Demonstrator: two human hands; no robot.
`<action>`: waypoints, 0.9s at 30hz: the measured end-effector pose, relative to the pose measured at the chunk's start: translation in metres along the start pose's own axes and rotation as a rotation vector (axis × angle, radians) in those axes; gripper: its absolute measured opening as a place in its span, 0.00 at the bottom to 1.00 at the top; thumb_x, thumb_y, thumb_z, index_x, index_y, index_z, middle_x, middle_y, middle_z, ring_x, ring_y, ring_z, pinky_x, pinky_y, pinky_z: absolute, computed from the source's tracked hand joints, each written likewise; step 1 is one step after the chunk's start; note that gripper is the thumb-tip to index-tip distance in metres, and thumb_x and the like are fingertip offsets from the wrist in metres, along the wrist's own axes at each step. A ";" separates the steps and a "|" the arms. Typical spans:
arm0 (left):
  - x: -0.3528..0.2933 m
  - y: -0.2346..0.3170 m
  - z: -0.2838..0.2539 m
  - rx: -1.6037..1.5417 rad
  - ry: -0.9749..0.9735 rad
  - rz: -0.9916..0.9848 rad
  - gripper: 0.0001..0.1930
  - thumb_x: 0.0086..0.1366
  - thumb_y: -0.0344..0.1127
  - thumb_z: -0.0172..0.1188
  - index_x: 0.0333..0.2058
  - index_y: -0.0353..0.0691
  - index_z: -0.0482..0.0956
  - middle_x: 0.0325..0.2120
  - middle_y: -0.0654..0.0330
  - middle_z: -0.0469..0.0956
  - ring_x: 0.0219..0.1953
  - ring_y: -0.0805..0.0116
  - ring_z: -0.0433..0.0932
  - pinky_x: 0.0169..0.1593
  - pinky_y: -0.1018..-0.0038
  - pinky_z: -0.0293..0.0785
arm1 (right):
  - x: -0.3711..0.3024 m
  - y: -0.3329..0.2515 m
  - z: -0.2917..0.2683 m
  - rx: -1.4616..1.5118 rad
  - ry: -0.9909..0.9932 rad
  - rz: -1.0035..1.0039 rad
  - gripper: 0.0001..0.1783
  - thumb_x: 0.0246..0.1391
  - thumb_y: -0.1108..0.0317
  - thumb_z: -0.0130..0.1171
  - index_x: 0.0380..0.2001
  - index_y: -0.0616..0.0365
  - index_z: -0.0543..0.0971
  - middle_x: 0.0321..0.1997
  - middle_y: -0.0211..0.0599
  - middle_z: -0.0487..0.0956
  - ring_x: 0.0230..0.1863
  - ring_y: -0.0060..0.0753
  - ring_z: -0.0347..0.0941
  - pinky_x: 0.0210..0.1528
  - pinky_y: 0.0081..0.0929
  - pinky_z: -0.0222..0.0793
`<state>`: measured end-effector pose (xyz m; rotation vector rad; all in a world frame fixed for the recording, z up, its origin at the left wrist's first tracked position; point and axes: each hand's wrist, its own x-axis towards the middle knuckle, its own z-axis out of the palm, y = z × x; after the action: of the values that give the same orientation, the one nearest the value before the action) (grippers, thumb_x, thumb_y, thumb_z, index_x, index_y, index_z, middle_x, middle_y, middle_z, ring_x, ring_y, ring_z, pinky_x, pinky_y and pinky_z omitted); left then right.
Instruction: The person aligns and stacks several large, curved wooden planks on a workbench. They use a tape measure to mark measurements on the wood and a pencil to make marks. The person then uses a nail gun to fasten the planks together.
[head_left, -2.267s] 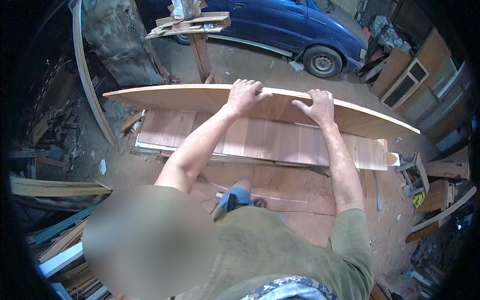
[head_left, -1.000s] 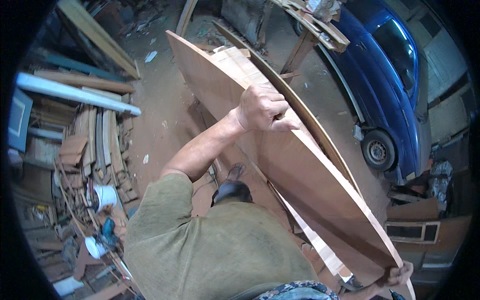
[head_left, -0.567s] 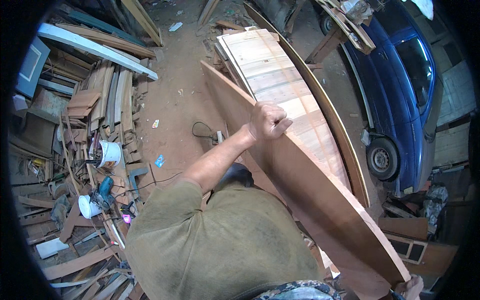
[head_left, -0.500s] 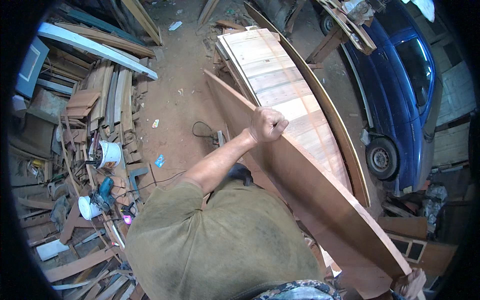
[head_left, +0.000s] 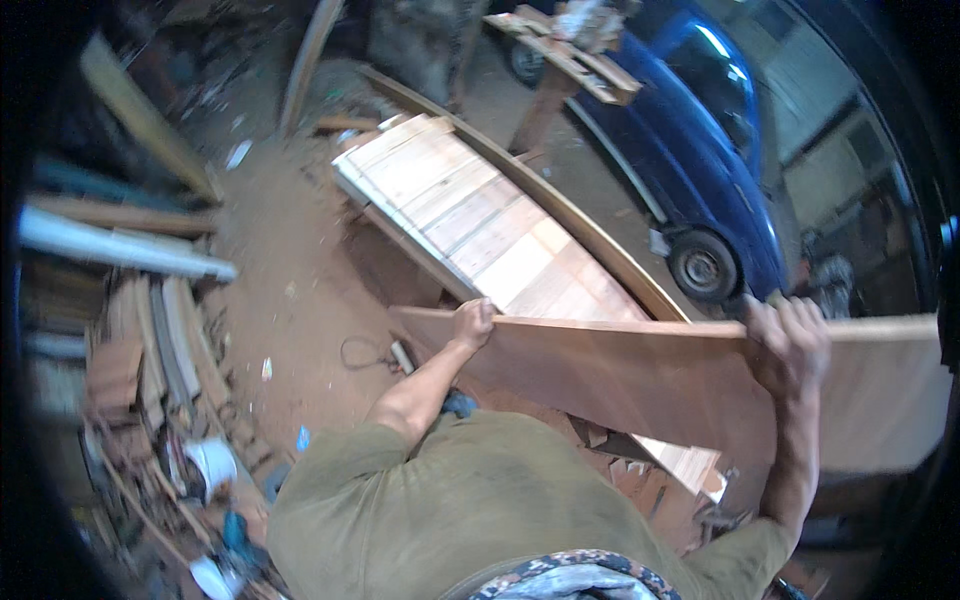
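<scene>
A long reddish-brown wooden board (head_left: 640, 375) stands on edge across the view in front of my body. My left hand (head_left: 474, 324) is wrapped over its top edge near the left end. Farther right, my right hand (head_left: 788, 345) grips the same top edge, its fingers folded over the far side. Just beyond the board lies a panel of pale planks (head_left: 480, 215) set side by side, partly hidden by the board at its near end. A long narrow strip of wood (head_left: 575, 215) runs along the panel's far right side.
A blue car (head_left: 690, 150) stands at the far right, behind a post topped with wood scraps (head_left: 570, 55). Stacked offcuts (head_left: 165, 340) fill the left side, with a white bucket (head_left: 212, 468) and a teal power tool (head_left: 238, 540) near them. A cable (head_left: 365, 352) lies on the dirt floor.
The board has swung from a steep diagonal to nearly level across the view. My right hand, low at the right before, now shows farther up on its top edge. The view has turned too.
</scene>
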<state>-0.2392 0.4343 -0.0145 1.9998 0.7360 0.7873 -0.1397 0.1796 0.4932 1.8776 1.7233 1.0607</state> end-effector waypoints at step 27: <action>0.131 0.120 -0.168 -0.417 0.221 0.404 0.40 0.66 0.74 0.44 0.21 0.34 0.67 0.13 0.68 0.62 0.19 0.77 0.61 0.22 0.72 0.53 | -0.217 -0.302 0.314 1.560 -0.147 1.210 0.49 0.43 0.56 0.79 0.64 0.64 0.65 0.65 0.49 0.68 0.66 0.42 0.65 0.63 0.39 0.67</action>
<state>-0.2581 0.5564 0.1967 1.7102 0.2506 1.2987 -0.1047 0.0903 0.0160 3.9599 1.1087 -0.6770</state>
